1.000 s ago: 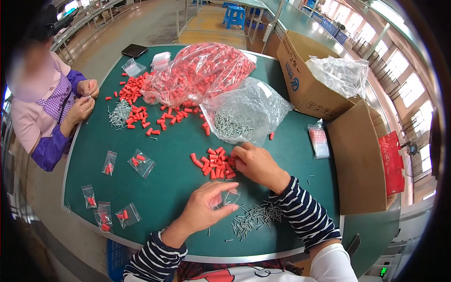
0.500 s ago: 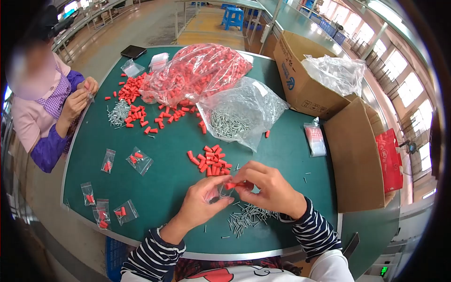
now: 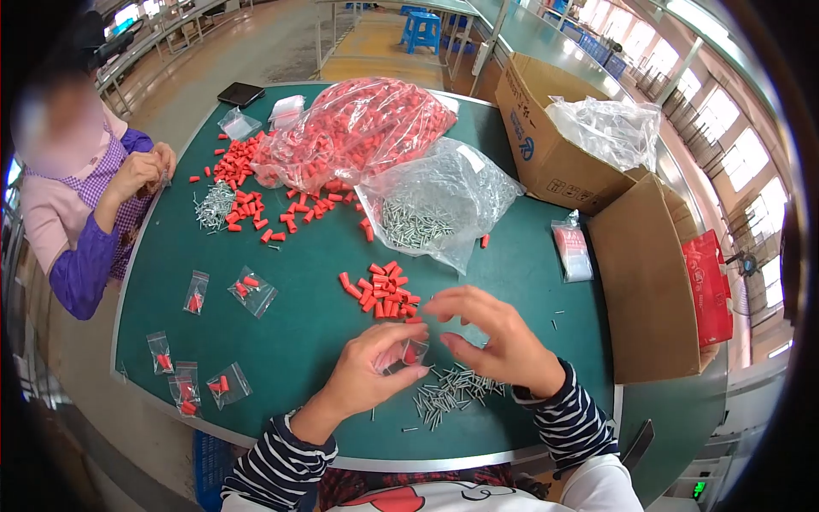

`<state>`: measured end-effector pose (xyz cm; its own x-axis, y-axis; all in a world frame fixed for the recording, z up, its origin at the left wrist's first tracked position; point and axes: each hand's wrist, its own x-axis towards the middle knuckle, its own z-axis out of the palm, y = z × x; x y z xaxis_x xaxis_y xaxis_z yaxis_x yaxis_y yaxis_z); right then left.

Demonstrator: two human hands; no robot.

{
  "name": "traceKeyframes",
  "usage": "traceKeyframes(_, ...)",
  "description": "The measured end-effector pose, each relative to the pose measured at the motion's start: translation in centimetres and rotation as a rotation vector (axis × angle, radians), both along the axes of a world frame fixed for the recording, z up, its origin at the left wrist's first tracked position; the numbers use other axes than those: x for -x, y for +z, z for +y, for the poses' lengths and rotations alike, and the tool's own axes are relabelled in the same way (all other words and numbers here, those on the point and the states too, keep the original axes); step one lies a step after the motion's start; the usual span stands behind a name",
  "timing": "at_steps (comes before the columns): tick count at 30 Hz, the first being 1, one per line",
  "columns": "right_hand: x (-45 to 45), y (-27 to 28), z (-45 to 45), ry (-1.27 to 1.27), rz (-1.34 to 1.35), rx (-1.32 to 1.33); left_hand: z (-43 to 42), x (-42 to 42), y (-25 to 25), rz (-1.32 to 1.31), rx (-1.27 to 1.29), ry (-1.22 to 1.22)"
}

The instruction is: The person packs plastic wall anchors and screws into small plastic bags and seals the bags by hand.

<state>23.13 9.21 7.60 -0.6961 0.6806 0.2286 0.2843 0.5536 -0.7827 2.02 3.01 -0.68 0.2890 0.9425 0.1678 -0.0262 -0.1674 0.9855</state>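
Observation:
Between the thumb and fingers of my left hand (image 3: 367, 363) is a small clear bag (image 3: 413, 352) with a red piece inside. My right hand (image 3: 499, 341) hovers just to its right, thumb and fingers apart, with nothing in them. Beyond my left hand lies a small pile of red plastic caps (image 3: 382, 290). Loose metal screws (image 3: 452, 397) are spread on the green table (image 3: 299, 375) below my right hand. Farther back, a clear bag of screws (image 3: 418, 224) rests beside a large bag of red caps (image 3: 367, 128).
Several small filled bags (image 3: 224, 386) lie at the left. A co-worker (image 3: 102, 188) handles something small at the left edge. Cardboard boxes (image 3: 644, 290) line the right side, near a packet of small bags (image 3: 572, 249). A black phone-like object (image 3: 241, 94) lies at the back.
My right hand went from the red pile to the small bag, then let go of a red cap and drew back to the right. The red piece is now in the bag.

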Motion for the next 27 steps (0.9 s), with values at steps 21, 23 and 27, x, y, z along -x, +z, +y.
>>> traceKeyframes(21, 1.4, -5.5, -2.0, -0.257, 0.247, 0.215, 0.2, -0.4, 0.1, -0.145, 0.097, 0.192)
traceKeyframes(23, 1.0, -5.9, -2.0, -0.176, 0.220, 0.328, 0.0, -0.6, 0.5, -0.126, 0.080, 0.144)
traceKeyframes(27, 0.6, -6.1, -2.2, -0.267, 0.275, 0.445, 0.4, -0.6, 1.1, 0.096, -0.159, 0.246)
